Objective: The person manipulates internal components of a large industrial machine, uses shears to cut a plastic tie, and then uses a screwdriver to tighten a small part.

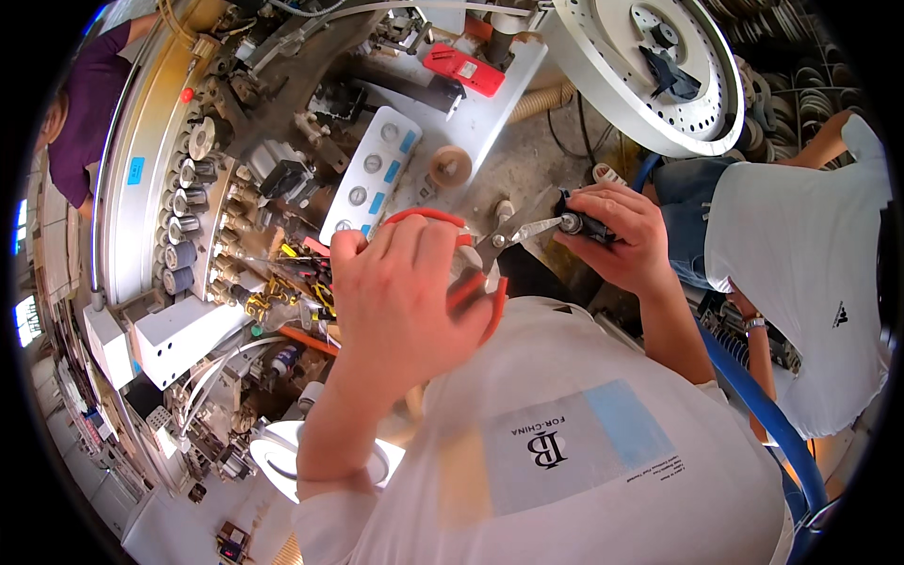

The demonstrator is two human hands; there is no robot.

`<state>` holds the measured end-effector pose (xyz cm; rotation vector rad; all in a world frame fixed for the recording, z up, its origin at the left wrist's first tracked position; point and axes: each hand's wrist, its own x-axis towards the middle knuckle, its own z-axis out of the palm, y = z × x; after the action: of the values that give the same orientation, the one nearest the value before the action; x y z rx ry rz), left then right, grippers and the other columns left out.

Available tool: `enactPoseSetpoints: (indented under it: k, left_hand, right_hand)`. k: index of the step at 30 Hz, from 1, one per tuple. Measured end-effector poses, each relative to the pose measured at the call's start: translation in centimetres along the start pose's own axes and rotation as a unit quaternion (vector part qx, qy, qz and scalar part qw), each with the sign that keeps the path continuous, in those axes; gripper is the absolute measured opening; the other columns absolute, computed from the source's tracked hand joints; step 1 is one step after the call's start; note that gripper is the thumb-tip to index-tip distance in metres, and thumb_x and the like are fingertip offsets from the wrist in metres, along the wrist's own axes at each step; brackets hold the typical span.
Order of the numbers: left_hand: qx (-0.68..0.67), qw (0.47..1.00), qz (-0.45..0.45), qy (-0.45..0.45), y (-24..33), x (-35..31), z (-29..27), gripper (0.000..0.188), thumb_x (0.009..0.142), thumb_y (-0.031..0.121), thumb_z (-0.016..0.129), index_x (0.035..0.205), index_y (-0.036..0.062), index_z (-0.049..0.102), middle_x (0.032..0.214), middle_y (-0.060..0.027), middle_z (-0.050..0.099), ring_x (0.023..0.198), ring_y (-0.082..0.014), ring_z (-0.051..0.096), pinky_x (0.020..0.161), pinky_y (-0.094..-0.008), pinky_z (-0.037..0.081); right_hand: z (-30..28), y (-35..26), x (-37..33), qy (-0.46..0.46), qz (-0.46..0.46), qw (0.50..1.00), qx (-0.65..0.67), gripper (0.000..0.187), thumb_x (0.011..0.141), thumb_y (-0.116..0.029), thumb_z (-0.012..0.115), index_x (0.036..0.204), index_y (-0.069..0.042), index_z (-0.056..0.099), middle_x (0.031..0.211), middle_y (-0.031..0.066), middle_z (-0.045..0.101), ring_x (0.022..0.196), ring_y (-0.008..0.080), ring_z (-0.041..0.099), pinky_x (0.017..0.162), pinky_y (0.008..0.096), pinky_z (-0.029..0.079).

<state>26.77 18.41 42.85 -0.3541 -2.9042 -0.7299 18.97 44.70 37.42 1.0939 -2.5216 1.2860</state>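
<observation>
My left hand (405, 292) is closed around the red handles of a pair of scissors (498, 241). Its metal blades are spread apart and reach toward my right hand (623, 231). That hand grips a small dark object (591, 228) with a round shiny metal end, close to the blade tips. Fingers cover much of the dark object, so its kind is unclear. Whether a blade touches it I cannot tell.
At the left stands a machine with a row of metal spools (188, 198), and tools with yellow-black handles (268, 299). Ahead are a white gauge panel (372, 169), a tape roll (450, 167), a red case (464, 69) and a large white wheel (650, 75). People stand at both sides.
</observation>
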Motion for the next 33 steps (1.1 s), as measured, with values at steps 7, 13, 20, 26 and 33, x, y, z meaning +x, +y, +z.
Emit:
enactPoseSetpoints:
  k: [7,13,20,26,33]
  left_hand:
    - [-0.008,0.997,0.068,-0.026,-1.2,1.4,-1.8,0.045,0.068,0.034,0.083,0.097,0.0112,0.059,0.092,-0.0011,0.063,0.080,-0.0214,0.058,0.078,-0.0393,0.032]
    - [-0.028,0.997,0.078,-0.011,-1.6,2.2,-1.9,0.041,0.069,0.035,0.082,0.096,0.0125,0.060,0.092,0.0008,0.065,0.080,-0.0189,0.061,0.077,-0.0389,0.032]
    - [-0.022,0.996,0.086,-0.009,-1.3,2.3,-1.8,0.040,0.071,0.037,0.082,0.096,0.0136,0.061,0.090,0.0013,0.064,0.078,-0.0182,0.062,0.075,-0.0388,0.031]
    - [-0.037,0.994,0.097,-0.022,-1.2,2.4,-1.8,0.047,0.065,0.032,0.084,0.099,0.0103,0.060,0.093,-0.0021,0.064,0.081,-0.0222,0.060,0.079,-0.0391,0.033]
    - [-0.025,0.997,0.076,0.004,-0.9,1.9,-1.4,0.049,0.065,0.032,0.085,0.101,0.0105,0.060,0.094,-0.0019,0.065,0.080,-0.0217,0.061,0.077,-0.0387,0.032]
  right_hand:
    - [-1.1,0.5,0.4,-0.082,0.007,0.991,0.103,0.041,0.068,-0.004,0.087,0.105,-0.001,0.071,0.084,0.0120,0.068,0.076,0.0305,0.065,0.064,0.0369,0.051]
    - [-1.2,0.6,-0.3,-0.067,0.087,0.977,0.185,0.038,0.077,-0.012,0.084,0.111,-0.001,0.069,0.092,0.0128,0.067,0.080,0.0280,0.065,0.072,0.0329,0.050]
    - [-2.2,1.0,-0.5,-0.121,0.099,0.955,0.251,0.034,0.084,-0.013,0.078,0.113,0.002,0.069,0.097,0.0132,0.069,0.085,0.0244,0.066,0.075,0.0338,0.050]
    - [-3.2,1.9,-0.4,-0.158,0.106,0.939,0.285,0.036,0.084,-0.012,0.077,0.117,0.001,0.070,0.094,0.0120,0.074,0.082,0.0215,0.069,0.074,0.0314,0.050]
    - [-3.6,1.4,0.0,-0.156,0.186,0.925,0.293,0.035,0.085,-0.015,0.078,0.116,0.001,0.070,0.089,0.0108,0.073,0.079,0.0204,0.069,0.072,0.0307,0.050]
